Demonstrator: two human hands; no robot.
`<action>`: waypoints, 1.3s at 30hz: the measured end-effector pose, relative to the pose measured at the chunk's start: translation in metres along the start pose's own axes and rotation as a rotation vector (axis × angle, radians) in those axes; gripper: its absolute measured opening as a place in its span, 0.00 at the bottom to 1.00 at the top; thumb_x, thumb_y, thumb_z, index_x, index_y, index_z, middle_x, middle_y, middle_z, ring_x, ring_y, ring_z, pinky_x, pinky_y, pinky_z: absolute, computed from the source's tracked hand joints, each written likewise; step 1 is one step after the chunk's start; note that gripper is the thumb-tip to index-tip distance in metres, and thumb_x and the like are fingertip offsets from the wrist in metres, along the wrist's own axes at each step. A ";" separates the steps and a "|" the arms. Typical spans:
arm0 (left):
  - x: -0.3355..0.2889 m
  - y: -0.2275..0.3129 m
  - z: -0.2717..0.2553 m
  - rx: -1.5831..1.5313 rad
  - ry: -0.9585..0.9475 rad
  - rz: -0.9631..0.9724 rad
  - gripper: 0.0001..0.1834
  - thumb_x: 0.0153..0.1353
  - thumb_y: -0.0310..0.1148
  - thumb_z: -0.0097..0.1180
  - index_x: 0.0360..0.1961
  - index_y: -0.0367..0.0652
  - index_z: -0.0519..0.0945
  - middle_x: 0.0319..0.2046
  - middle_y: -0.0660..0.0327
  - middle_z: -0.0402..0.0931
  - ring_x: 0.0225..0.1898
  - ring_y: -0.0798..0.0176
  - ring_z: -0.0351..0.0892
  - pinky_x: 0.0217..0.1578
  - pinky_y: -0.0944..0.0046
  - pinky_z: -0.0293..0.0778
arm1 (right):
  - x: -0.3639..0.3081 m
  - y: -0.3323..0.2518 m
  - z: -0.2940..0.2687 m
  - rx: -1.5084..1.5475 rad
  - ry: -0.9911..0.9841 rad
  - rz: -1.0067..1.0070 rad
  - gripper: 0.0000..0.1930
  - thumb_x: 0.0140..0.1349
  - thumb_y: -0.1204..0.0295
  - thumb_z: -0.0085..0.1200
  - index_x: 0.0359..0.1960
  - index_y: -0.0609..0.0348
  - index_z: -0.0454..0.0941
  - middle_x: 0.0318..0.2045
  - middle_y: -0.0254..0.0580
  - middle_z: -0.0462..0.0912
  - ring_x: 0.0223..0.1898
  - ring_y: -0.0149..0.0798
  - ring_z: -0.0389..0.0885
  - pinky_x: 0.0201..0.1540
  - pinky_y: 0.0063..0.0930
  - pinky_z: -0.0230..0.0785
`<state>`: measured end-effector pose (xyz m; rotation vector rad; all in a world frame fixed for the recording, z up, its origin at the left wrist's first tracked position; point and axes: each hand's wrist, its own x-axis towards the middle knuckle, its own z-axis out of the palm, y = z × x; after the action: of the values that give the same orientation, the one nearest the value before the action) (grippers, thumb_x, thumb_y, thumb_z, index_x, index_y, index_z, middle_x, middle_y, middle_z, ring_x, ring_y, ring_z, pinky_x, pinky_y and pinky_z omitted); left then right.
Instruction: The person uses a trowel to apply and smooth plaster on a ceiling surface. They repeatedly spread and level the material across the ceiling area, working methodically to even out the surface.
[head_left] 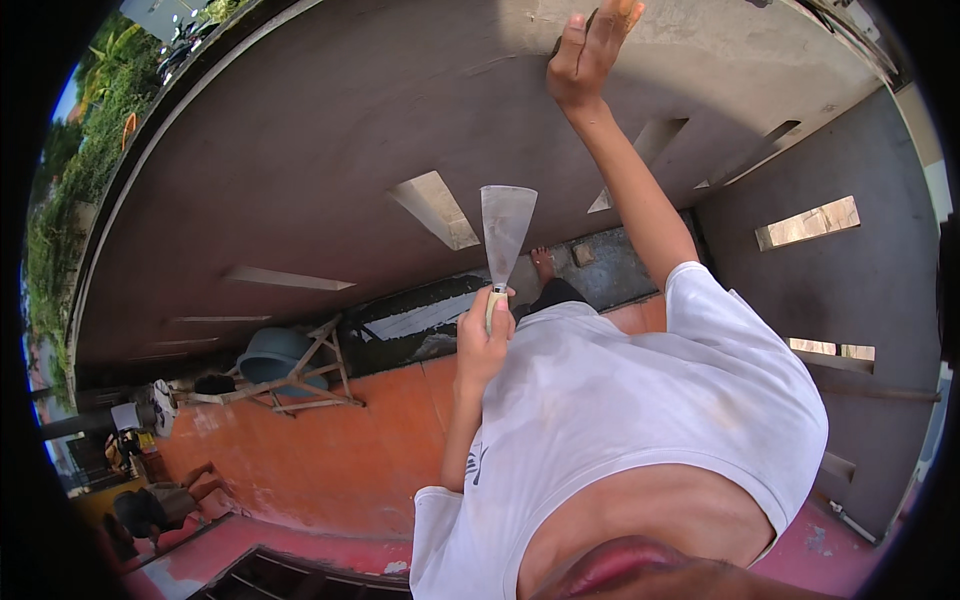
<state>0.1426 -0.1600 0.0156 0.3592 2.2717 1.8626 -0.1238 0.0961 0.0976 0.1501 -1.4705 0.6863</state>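
Grey slotted wall [300, 150], left hand [483, 338] grasping a scraper [508, 225], right hand [584, 68] raised, its hold unclear

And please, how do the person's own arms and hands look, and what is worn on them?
The left hand and right hand are bare, without gloves, and both forearms are uncovered. The white T-shirt has short, loose sleeves, with a dark mark near the left one. I see no watch or bracelet.

Blue-grey basin [270, 355] by wooden frame [293, 378] | orange surface [330, 460] | green foliage [112, 100] | another person [165, 505]
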 end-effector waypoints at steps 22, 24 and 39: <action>-0.085 -0.040 -0.033 -0.248 0.340 -0.082 0.18 0.73 0.38 0.41 0.57 0.37 0.68 0.30 0.63 0.71 0.27 0.74 0.66 0.28 0.74 0.63 | 0.038 0.057 -0.081 -0.508 -0.195 -0.240 0.25 0.67 0.61 0.48 0.65 0.52 0.71 0.71 0.56 0.61 0.74 0.57 0.53 0.74 0.55 0.38; -0.077 -0.040 -0.030 -0.237 0.304 -0.049 0.20 0.73 0.34 0.41 0.62 0.37 0.64 0.36 0.62 0.71 0.33 0.73 0.67 0.35 0.73 0.66 | 0.008 0.049 -0.102 -0.463 -0.224 0.002 0.28 0.70 0.61 0.45 0.70 0.56 0.62 0.73 0.52 0.55 0.74 0.52 0.53 0.75 0.49 0.39; 0.050 0.016 0.074 -0.157 -0.124 0.154 0.33 0.77 0.45 0.32 0.71 0.29 0.45 0.65 0.44 0.50 0.68 0.49 0.48 0.69 0.50 0.46 | -0.103 -0.149 -0.223 0.729 -0.931 1.117 0.30 0.78 0.59 0.35 0.75 0.61 0.49 0.69 0.51 0.63 0.70 0.48 0.63 0.71 0.39 0.53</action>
<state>0.1173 -0.0724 0.0171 0.6225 2.0535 2.0156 0.1488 0.0529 0.0178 0.2138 -2.0737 2.2868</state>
